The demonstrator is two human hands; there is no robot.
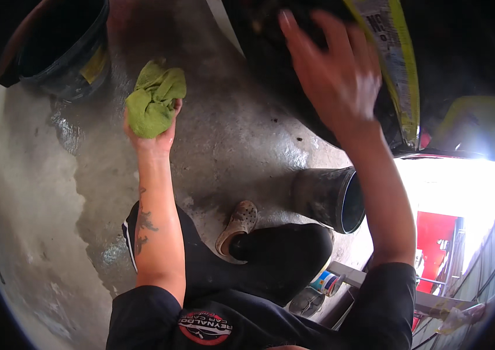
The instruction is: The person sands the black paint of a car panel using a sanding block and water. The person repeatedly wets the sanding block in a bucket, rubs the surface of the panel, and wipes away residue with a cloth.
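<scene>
My left hand (149, 133) is closed on a crumpled green cloth (155, 93), held out over the wet concrete. My right hand (335, 70) has its fingers apart over a large black curved surface (259, 46) at the top right, touching or very near it; slight blur hides which. A yellow-green strip with print (399, 87) runs down that black object, just right of this hand.
A dark bucket (67, 81) stands at upper left. A black cylindrical container (311, 192) is beside my bent knee on the concrete floor (84, 204). At lower right are a can (323, 283), metal rails (434, 300) and a bright opening with red panels (434, 239).
</scene>
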